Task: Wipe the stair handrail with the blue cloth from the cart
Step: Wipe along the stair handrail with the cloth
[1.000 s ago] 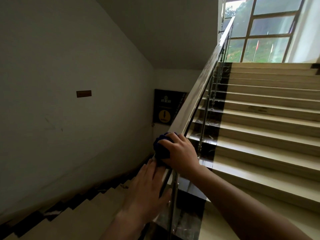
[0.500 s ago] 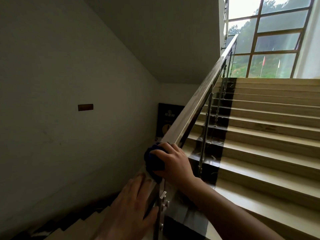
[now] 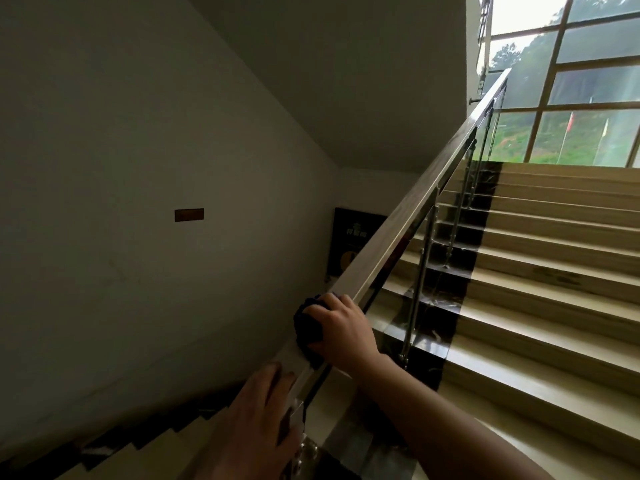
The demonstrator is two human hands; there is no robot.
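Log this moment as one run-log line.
phase: wiping | right hand: grips blue cloth on handrail | left hand: rests on handrail, lower down

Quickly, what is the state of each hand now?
Left hand: open, fingers flat on the handrail.
Right hand: closed on the blue cloth, pressing it to the handrail.

The handrail (image 3: 398, 223) is a long, flat-topped bar with a pale, shiny metallic surface. It slopes up from the near centre to the far right. The blue cloth (image 3: 306, 327), dark and bunched into a wad, lies on the rail's near stretch, spilling over its left edge, gripped by the right hand (image 3: 343, 327).
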